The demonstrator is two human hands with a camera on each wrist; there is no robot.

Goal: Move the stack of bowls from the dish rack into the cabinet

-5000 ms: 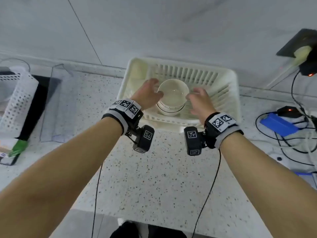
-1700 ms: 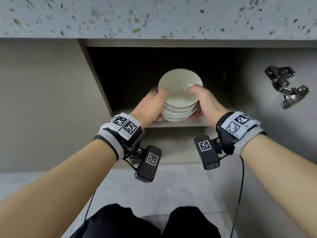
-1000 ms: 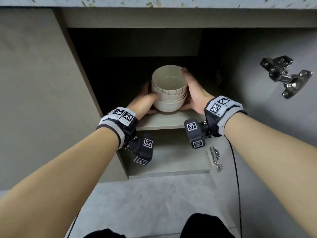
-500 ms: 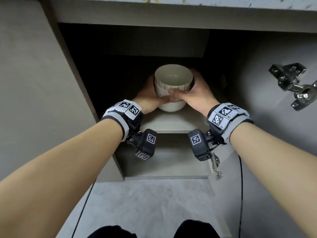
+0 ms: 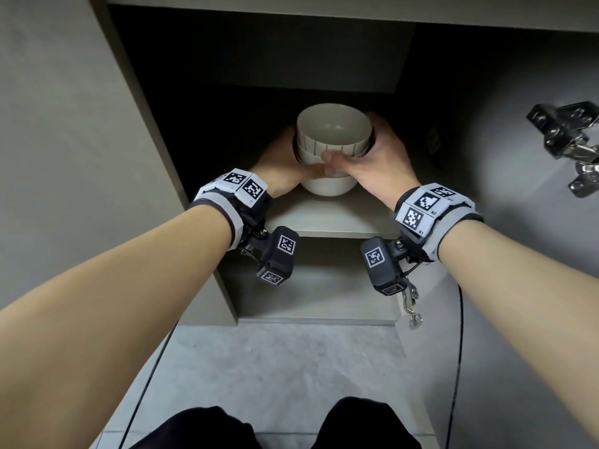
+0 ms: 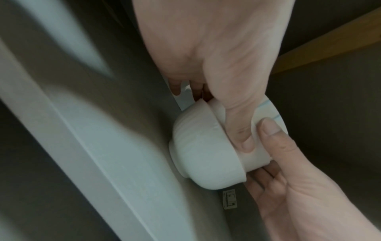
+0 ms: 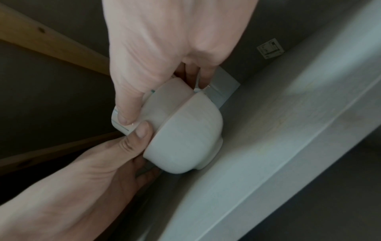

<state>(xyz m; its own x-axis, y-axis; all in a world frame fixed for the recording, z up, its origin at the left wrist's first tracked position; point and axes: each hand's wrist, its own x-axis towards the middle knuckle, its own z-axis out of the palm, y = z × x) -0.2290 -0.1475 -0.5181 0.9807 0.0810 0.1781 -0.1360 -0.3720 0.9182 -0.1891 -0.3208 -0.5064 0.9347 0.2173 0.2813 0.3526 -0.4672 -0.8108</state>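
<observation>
stack of bowls (image 5: 330,150) has gone from mid-air onto the cabinet shelf (image 5: 327,218). my left hand (image 5: 285,163) and right hand (image 5: 376,160) are still wrapped round it, so only letting go remains, i'd say.

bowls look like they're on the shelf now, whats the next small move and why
Probably let go and draw both hands back. The bowls seem to sit with their foot on the shelf inside the cabinet, upright, while the left hand and right hand grip their sides. Loosen gently in case the foot isn't fully down.
</observation>
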